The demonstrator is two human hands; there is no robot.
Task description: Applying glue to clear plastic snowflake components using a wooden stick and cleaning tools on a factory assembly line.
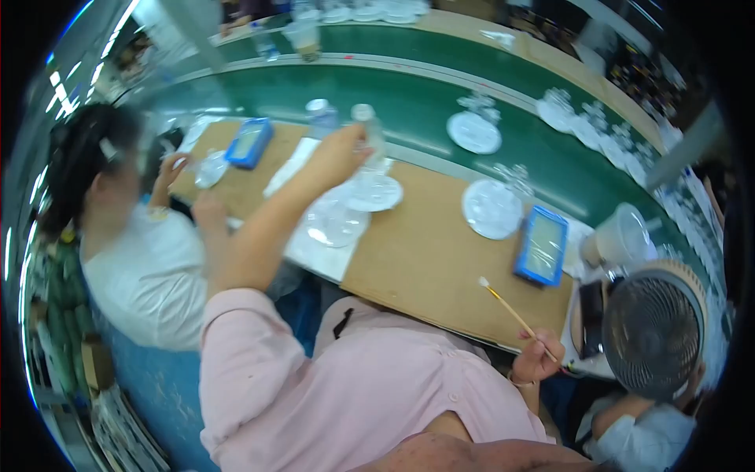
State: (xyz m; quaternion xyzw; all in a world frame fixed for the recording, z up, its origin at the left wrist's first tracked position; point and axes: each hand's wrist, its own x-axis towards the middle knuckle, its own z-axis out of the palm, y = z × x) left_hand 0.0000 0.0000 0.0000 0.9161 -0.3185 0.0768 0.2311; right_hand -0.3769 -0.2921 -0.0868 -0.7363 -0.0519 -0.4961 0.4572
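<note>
My left hand (340, 161) reaches out to the far left of the board, its fingers closed round a clear bottle with a whitish top (365, 115). Another clear bottle with a white cap (318, 118) stands just left of it. Below that hand lie a white round dish (376, 193) and a clear plastic disc-like piece (336, 222). My right hand (539, 355) is near the front edge and grips a thin wooden-handled brush (511, 311), its pale tip pointing up and left over the brown board (425, 252).
Right of the board are a blue-framed device (543, 245), a plastic cup (617, 236) and a round fan (654, 330). White dishes with clear pieces (491, 208) line the green belt (417, 94). A co-worker in white (149, 267) sits at left beside another blue device (249, 143).
</note>
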